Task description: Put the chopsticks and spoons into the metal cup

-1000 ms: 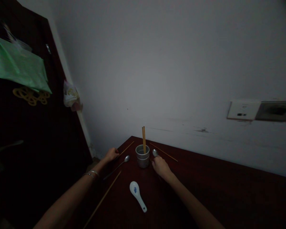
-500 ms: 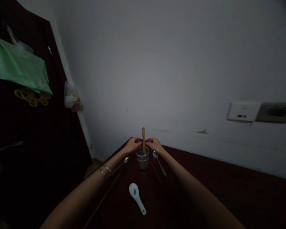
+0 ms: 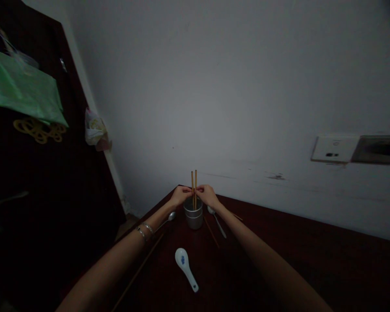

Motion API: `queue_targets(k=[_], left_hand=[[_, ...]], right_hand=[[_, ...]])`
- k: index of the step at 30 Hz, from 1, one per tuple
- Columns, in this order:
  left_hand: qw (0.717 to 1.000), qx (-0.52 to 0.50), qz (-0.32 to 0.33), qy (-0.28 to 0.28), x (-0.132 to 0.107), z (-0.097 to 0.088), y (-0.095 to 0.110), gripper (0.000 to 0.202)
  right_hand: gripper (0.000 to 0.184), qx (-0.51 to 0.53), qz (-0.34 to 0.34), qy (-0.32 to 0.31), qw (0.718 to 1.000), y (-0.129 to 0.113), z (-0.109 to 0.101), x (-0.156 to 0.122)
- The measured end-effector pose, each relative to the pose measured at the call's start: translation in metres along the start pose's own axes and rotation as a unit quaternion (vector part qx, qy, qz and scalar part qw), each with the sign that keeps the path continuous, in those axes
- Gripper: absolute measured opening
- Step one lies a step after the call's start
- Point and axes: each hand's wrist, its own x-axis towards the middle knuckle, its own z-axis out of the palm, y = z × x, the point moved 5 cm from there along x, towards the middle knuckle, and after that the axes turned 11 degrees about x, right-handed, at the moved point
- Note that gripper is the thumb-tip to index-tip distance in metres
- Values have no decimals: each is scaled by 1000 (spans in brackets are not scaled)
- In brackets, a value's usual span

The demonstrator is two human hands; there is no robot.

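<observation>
Two light wooden chopsticks (image 3: 195, 180) stand upright in a grey metal cup (image 3: 195, 220), their tops slightly apart. My left hand (image 3: 180, 196) reaches over the cup's left rim, fingertips pinched at the left chopstick. From the other side my right hand (image 3: 208, 196) pinches at the right chopstick. The two sets of fingertips almost meet, so their exact grip is hard to see. A metal spoon (image 3: 171, 216) lies left of the cup, partly behind my left forearm. Another metal spoon (image 3: 219, 226) and a reddish-brown stick (image 3: 212, 233) lie to the right.
A white ceramic spoon (image 3: 186, 266) with a blue mark lies nearer on the dark table (image 3: 227, 277). A long thin stick (image 3: 139, 271) lies along the left side; another stick's end (image 3: 238, 216) shows beyond my right forearm. A wall (image 3: 214, 108) rises behind.
My hands have come from behind the chopsticks to the chopsticks themselves, with fingertips closer together. The chopstick tops have spread apart. A stick end now shows beyond my right forearm.
</observation>
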Motion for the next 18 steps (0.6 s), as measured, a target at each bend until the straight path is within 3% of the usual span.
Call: queue_targets(k=[5, 13, 16, 18], left_hand=[[997, -48, -16, 60, -7, -30, 33, 20], [982, -117, 77, 127, -43, -124, 126, 34], [990, -64, 97, 85, -72, -133, 152, 30], [995, 24, 100, -6, -99, -119, 158, 24]], right_hand=[[24, 16, -38, 77, 996, -25, -25, 3], [30, 145, -96, 207, 963, -93, -107, -7], [30, 188, -68, 202, 959, -108, -136, -25], [27, 198, -21, 178, 964, -103, -146, -41]])
